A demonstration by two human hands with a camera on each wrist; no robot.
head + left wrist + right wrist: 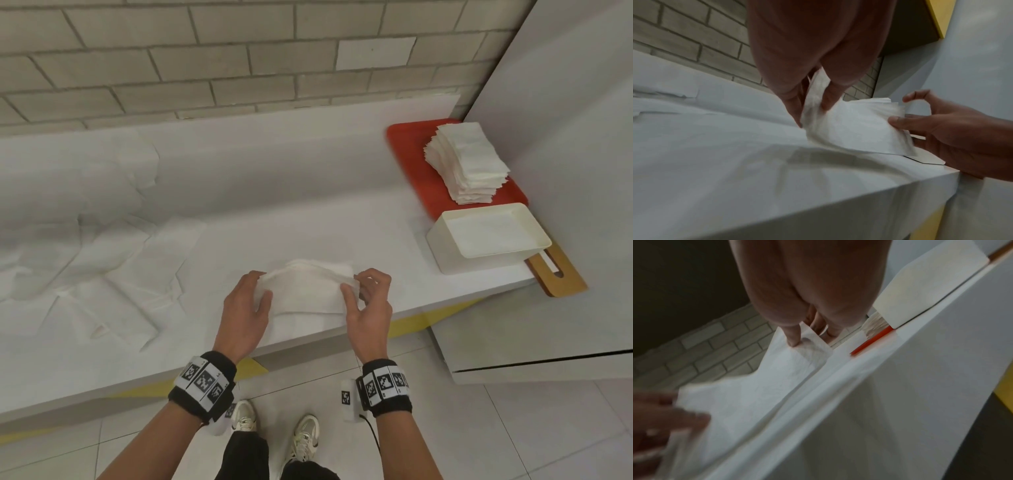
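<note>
Napkin (308, 291) near 6 o'clock edge of counter (308, 222), loose sheets (113, 260) at 9 o'clock, our left hand (245, 315) pinching the napkin's 9 o'clock end, our right hand (368, 308) pinching its 3 o'clock end, white box (445, 253) and napkin stack (467, 161) at 2 o'clock

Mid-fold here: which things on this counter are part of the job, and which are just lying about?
In the job: napkin, pinched by left hand and right hand; folded stack on red tray; loose unfolded napkins.
Lying about, as it seems: white box; wooden board.
</note>
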